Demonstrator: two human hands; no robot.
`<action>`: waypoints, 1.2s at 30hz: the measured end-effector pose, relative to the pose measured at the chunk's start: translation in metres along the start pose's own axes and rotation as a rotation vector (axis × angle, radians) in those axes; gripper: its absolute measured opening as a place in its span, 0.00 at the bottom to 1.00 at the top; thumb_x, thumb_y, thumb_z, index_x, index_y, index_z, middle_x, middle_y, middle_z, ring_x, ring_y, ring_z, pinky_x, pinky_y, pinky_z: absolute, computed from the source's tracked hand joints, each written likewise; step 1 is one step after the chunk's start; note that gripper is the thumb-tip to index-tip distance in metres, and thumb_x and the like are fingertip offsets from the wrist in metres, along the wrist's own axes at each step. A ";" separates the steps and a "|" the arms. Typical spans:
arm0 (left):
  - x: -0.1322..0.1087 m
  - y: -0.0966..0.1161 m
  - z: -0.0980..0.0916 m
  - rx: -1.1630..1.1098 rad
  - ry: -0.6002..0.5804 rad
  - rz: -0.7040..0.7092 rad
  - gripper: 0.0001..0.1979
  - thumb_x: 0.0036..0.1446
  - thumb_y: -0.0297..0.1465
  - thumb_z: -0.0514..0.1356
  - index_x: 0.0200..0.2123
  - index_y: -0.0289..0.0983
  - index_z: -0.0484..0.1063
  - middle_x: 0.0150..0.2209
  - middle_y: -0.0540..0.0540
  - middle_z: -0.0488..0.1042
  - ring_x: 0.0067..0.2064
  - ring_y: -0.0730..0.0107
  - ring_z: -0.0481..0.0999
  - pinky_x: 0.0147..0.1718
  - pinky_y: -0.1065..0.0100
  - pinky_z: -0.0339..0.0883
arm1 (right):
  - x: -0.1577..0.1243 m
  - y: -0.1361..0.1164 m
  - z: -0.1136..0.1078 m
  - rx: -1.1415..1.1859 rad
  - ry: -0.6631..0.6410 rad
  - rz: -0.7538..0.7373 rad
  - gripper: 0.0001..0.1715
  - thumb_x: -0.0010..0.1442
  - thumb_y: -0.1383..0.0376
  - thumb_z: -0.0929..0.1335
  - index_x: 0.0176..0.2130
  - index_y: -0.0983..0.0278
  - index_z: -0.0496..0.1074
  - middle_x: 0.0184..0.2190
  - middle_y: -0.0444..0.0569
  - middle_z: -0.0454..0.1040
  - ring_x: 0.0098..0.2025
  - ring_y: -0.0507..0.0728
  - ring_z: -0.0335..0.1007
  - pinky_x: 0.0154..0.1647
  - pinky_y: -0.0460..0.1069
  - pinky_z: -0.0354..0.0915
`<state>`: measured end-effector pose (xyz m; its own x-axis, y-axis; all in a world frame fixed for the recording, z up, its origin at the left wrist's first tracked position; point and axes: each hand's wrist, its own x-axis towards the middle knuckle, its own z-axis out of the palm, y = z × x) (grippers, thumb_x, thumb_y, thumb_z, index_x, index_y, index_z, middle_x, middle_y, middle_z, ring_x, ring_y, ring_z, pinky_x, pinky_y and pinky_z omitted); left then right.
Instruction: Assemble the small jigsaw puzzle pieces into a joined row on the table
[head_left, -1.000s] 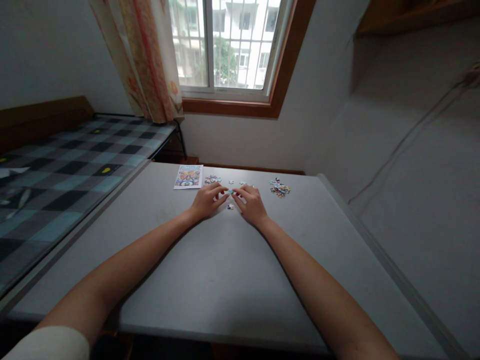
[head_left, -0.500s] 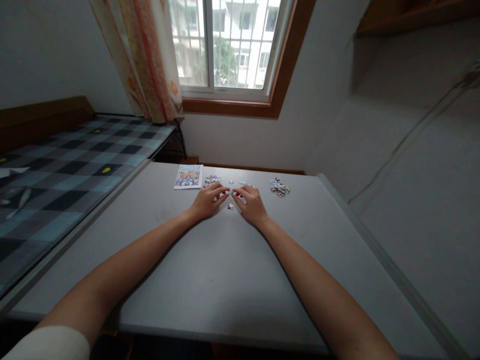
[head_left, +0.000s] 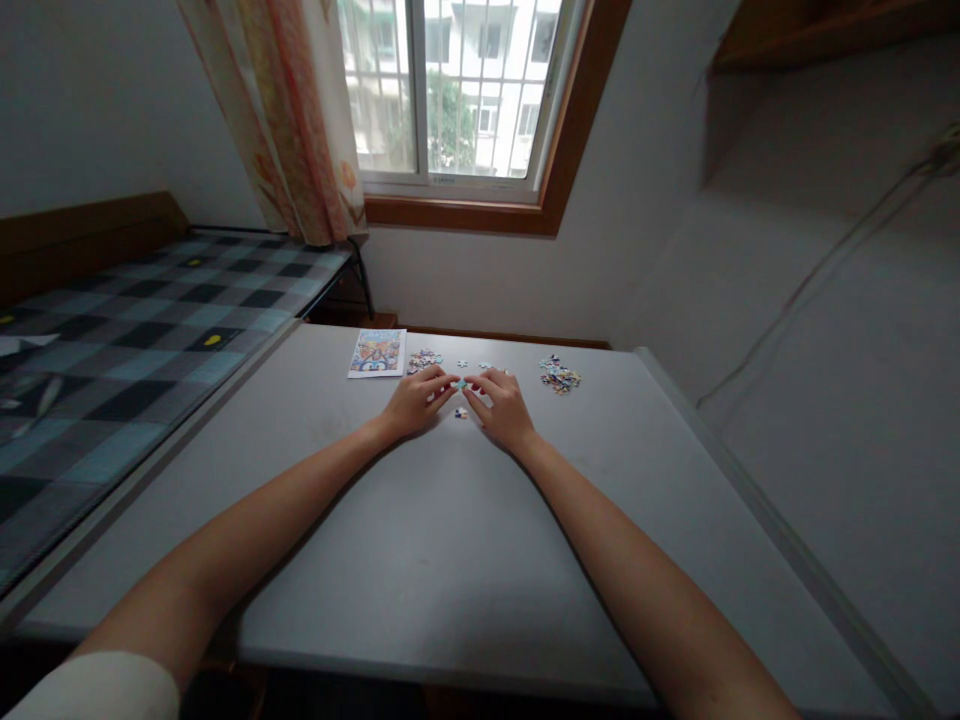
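Observation:
Between my two hands is a small light-blue jigsaw puzzle piece (head_left: 461, 384), pinched from both sides at the fingertips. My left hand (head_left: 418, 400) is closed on its left side, and my right hand (head_left: 502, 404) is closed on its right side. Just below, on the table, lies a dark-and-pale puzzle piece (head_left: 460, 413). Beyond the fingers rests a loose pale piece (head_left: 463, 364), with another bit of puzzle (head_left: 485, 366) near my right fingers. Behind my left hand sits a pile of puzzle pieces (head_left: 424, 360), partly hidden by it.
A printed picture sheet (head_left: 377, 354) lies at the far left of the white table (head_left: 450, 560). A second heap of puzzle pieces (head_left: 560, 375) is to the right of my right hand. A bed with a checked cover (head_left: 187, 310) adjoins the left edge; walls stand behind and right.

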<state>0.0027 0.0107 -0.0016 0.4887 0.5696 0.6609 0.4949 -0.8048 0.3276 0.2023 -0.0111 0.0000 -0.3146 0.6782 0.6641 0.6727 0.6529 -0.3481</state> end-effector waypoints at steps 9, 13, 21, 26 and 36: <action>-0.001 0.002 -0.001 -0.084 0.027 -0.019 0.10 0.64 0.32 0.56 0.45 0.36 0.74 0.34 0.48 0.71 0.28 0.79 0.70 0.28 0.76 0.67 | 0.001 0.000 0.001 0.064 0.023 -0.028 0.10 0.64 0.63 0.65 0.43 0.62 0.75 0.33 0.49 0.72 0.38 0.57 0.67 0.44 0.53 0.62; 0.000 0.003 -0.002 -0.090 0.027 -0.026 0.10 0.64 0.32 0.56 0.45 0.36 0.73 0.35 0.48 0.71 0.28 0.79 0.70 0.27 0.76 0.67 | 0.002 -0.001 0.000 0.104 0.027 -0.033 0.11 0.65 0.63 0.64 0.43 0.62 0.75 0.33 0.50 0.71 0.38 0.57 0.67 0.43 0.53 0.64; -0.001 0.002 -0.001 -0.106 0.013 -0.028 0.10 0.63 0.31 0.57 0.46 0.36 0.73 0.35 0.48 0.71 0.28 0.79 0.69 0.26 0.77 0.66 | 0.001 0.000 0.002 0.136 0.024 -0.038 0.11 0.65 0.64 0.64 0.45 0.61 0.75 0.33 0.50 0.70 0.37 0.57 0.67 0.42 0.53 0.65; 0.000 0.001 -0.001 -0.112 0.013 -0.033 0.10 0.63 0.32 0.57 0.46 0.36 0.73 0.35 0.48 0.71 0.29 0.80 0.70 0.27 0.76 0.67 | 0.001 0.000 0.001 0.138 0.018 -0.040 0.12 0.65 0.64 0.64 0.45 0.62 0.74 0.33 0.50 0.70 0.37 0.57 0.67 0.42 0.53 0.65; 0.001 0.006 -0.003 -0.082 0.018 -0.034 0.10 0.63 0.32 0.57 0.45 0.37 0.73 0.34 0.49 0.71 0.27 0.80 0.69 0.27 0.76 0.66 | 0.001 -0.001 0.000 0.120 0.006 -0.026 0.12 0.65 0.63 0.64 0.44 0.62 0.75 0.33 0.50 0.70 0.37 0.57 0.67 0.44 0.53 0.64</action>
<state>0.0038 0.0062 0.0027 0.4596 0.5944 0.6599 0.4498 -0.7965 0.4041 0.2014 -0.0113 0.0013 -0.3266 0.6584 0.6781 0.5793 0.7063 -0.4068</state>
